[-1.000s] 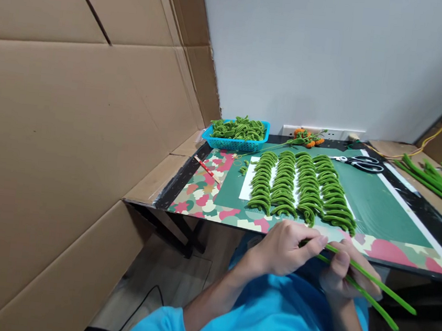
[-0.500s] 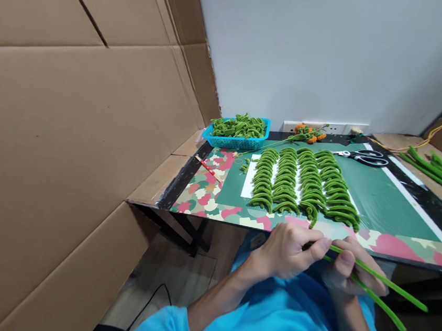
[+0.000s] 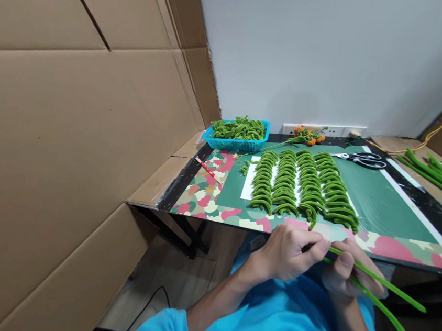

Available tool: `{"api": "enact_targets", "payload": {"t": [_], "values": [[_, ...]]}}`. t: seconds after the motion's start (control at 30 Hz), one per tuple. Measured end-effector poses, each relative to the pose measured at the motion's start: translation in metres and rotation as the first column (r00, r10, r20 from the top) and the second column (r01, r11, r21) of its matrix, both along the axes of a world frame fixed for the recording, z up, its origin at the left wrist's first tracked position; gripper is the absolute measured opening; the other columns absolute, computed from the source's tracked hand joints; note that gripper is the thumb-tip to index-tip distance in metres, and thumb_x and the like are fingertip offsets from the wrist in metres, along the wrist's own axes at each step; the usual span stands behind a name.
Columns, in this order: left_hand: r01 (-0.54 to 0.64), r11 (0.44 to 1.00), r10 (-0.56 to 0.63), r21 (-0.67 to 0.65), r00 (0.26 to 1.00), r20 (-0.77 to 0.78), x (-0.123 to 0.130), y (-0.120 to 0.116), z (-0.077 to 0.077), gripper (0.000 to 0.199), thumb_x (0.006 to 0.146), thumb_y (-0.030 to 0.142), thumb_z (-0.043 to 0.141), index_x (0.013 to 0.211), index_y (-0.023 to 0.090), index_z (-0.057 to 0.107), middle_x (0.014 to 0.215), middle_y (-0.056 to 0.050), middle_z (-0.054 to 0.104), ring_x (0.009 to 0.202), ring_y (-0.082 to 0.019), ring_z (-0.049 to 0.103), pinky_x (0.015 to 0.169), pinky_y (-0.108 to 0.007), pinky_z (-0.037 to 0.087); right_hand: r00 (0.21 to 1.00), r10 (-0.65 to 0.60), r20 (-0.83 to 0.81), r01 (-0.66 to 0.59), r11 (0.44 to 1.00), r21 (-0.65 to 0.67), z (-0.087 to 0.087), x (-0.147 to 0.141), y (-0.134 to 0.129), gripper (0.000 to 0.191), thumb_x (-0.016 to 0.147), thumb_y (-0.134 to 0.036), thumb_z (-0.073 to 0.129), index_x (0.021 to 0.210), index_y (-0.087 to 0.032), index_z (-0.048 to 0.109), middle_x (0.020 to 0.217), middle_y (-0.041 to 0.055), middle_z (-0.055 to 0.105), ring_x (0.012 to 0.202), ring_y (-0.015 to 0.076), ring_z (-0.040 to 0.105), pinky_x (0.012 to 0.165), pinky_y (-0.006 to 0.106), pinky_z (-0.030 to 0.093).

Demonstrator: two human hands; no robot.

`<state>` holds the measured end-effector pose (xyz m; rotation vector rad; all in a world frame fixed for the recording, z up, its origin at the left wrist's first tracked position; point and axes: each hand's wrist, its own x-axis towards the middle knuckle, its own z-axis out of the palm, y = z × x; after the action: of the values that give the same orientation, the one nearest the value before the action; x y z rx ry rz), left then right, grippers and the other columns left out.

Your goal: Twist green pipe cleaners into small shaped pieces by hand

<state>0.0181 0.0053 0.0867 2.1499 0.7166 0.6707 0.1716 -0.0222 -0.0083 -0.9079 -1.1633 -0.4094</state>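
Both hands are close together just off the table's front edge. My left hand [image 3: 293,251] is closed, its thumb and forefinger pinching the near end of a green fuzzy stem. My right hand [image 3: 352,269] is wrapped round the green stems [image 3: 393,289], whose two free ends stick out to the lower right. A short curled green end shows just above my left hand. Beyond the hands, curved green pieces [image 3: 285,183] lie in four columns over white paper [image 3: 247,181] on a green mat [image 3: 383,203].
A blue basket [image 3: 233,144] full of curled green pieces stands at the back left. Orange flowers [image 3: 311,137] and black-handled scissors [image 3: 367,160] lie at the back. More long green stems [image 3: 437,175] are at the right. A cardboard wall [image 3: 69,144] rises on the left.
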Motion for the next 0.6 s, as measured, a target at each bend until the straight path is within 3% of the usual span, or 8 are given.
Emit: {"api": "enact_targets", "payload": {"t": [0.33,0.6], "values": [[-0.016,0.999,0.017,0.046,1.000,-0.017,0.000,0.000,-0.004,0.057,0.109,0.054,0.040,0.065,0.020,0.047,0.059,0.004,0.036,0.059,-0.010,0.036,0.059,-0.030,0.024,0.999,-0.035,0.013,0.034,0.999,0.010,0.002,0.000,0.000,0.021,0.096,-0.021,0.060,0.078,-0.018,0.071,0.060,-0.0021,0.059,0.047,0.0111,0.048,0.046,0.026,0.036],[-0.032,0.991,0.028,0.129,0.999,0.031,0.003,-0.002,-0.013,0.054,0.108,0.051,0.040,0.063,0.021,0.040,0.057,0.003,0.042,0.058,-0.011,0.041,0.059,-0.030,0.025,0.998,-0.029,0.047,0.028,0.999,0.027,0.007,-0.001,-0.001,0.020,0.097,-0.020,0.059,0.081,-0.019,0.070,0.063,-0.0038,0.059,0.051,0.0098,0.049,0.049,0.025,0.038]]}}
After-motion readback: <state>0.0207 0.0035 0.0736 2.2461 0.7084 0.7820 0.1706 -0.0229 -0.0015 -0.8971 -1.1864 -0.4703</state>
